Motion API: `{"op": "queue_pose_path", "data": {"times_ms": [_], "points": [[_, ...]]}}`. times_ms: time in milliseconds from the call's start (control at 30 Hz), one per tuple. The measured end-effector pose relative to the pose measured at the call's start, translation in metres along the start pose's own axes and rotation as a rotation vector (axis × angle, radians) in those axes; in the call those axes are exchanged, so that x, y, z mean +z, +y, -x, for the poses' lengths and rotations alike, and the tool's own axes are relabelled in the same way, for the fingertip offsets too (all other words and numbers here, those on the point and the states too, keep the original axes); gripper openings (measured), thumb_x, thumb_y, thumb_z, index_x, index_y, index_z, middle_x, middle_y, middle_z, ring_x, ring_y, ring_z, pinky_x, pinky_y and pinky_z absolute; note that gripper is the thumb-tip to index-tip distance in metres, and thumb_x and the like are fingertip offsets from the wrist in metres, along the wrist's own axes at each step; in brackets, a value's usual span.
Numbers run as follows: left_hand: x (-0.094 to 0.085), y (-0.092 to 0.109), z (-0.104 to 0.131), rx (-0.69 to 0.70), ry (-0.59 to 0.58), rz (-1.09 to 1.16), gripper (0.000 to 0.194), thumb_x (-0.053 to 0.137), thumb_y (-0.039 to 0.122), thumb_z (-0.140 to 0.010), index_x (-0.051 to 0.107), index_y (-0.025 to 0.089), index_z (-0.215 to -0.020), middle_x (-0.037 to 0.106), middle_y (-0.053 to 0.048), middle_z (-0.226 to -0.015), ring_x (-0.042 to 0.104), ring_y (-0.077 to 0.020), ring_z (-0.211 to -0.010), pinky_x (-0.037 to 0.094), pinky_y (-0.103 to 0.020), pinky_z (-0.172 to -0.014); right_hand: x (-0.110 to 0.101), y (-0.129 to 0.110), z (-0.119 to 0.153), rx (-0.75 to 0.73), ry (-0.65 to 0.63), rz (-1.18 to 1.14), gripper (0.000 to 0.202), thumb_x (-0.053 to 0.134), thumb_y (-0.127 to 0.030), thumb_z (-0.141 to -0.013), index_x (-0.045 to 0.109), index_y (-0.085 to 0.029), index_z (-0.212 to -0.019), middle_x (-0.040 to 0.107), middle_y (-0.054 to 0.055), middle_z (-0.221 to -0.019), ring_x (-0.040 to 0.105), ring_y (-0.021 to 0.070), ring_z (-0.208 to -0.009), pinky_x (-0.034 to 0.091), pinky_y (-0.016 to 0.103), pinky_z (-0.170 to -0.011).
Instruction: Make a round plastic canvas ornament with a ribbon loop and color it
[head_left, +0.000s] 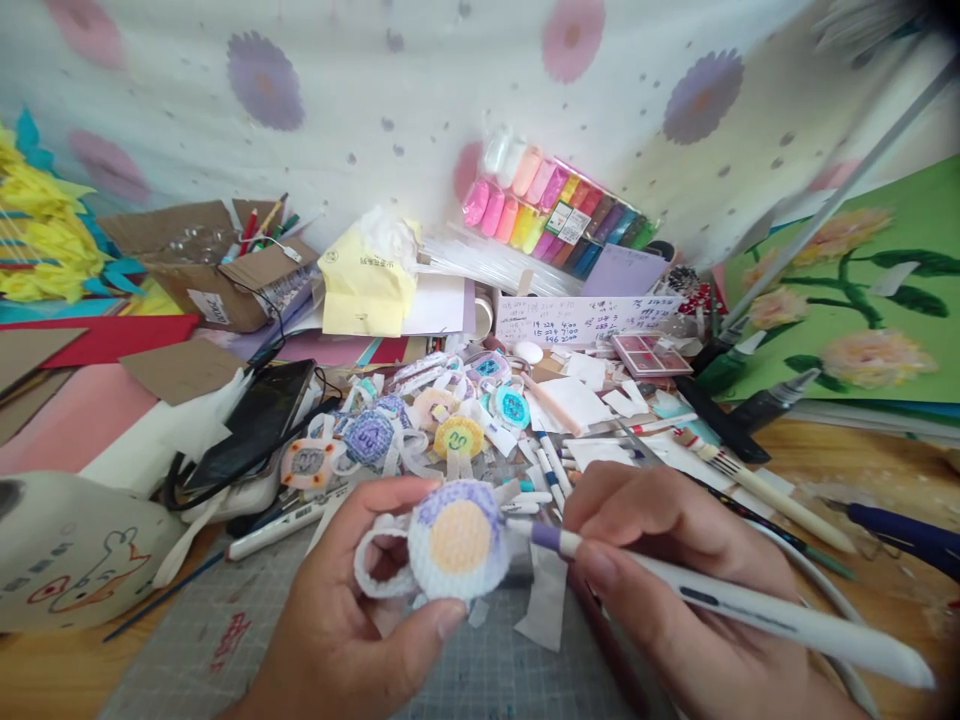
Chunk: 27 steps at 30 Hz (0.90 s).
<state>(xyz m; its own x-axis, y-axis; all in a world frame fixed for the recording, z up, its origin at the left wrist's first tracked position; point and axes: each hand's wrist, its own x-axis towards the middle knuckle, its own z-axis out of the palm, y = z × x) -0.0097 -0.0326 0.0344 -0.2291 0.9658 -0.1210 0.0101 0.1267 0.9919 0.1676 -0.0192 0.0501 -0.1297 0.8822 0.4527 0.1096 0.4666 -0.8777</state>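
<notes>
My left hand (352, 610) grips a round white knitted-looking piece (459, 540) by its edges, thumb below and fingers behind. The piece has a peach centre, purple colouring along its top and right rim, and a white loop (379, 558) on its left side. In my right hand (675, 560) is a white marker (765, 620) with a purple end, held like a pen. Its tip points left and meets, or nearly meets, the right rim of the piece; the exact contact is blurred.
Behind my hands lie small decorated pieces (367, 436), paper scraps and several pens. A grey cutting mat (187, 625) is underneath. A white decorated container (75, 560) stands at left, a black phone (259, 425) behind it. Coloured clay packs (562, 215) lean at the back; a blue tool (900, 535) is at right.
</notes>
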Motion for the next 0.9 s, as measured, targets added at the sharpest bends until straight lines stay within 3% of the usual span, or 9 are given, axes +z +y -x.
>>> {"op": "queue_pose_path", "data": {"times_ms": [500, 800, 900], "points": [[-0.001, -0.0007, -0.0035, -0.079, 0.009, 0.072, 0.041, 0.075, 0.02, -0.048, 0.061, 0.028, -0.086, 0.07, 0.005, -0.065, 0.065, -0.0191, -0.06, 0.052, -0.025, -0.058, 0.0003, 0.0053, 0.0048, 0.079, -0.034, -0.067, 0.013, 0.057, -0.016, -0.08, 0.053, -0.024, -0.07, 0.06, 0.0, -0.062, 0.055, 0.0151, -0.054, 0.045, 0.026, -0.049], [-0.0006, -0.0031, -0.0014, -0.043, 0.015, 0.086, 0.04, 0.072, 0.019, -0.051, 0.062, 0.029, -0.088, 0.071, 0.006, -0.071, 0.065, -0.0163, -0.063, 0.052, -0.021, -0.06, 0.0009, 0.0061, 0.0027, 0.064, 0.017, -0.055, 0.013, 0.057, -0.015, -0.081, 0.055, -0.024, -0.072, 0.062, 0.001, -0.066, 0.056, 0.0149, -0.057, 0.045, 0.025, -0.05], [-0.0008, -0.0028, -0.0014, -0.047, 0.003, 0.085, 0.041, 0.073, 0.019, -0.05, 0.061, 0.028, -0.089, 0.071, 0.005, -0.07, 0.065, -0.0166, -0.063, 0.053, -0.021, -0.059, 0.0015, 0.0061, 0.0027, 0.067, -0.027, -0.098, 0.013, 0.057, -0.017, -0.082, 0.054, -0.024, -0.071, 0.06, 0.001, -0.064, 0.054, 0.0142, -0.055, 0.044, 0.025, -0.049]]}}
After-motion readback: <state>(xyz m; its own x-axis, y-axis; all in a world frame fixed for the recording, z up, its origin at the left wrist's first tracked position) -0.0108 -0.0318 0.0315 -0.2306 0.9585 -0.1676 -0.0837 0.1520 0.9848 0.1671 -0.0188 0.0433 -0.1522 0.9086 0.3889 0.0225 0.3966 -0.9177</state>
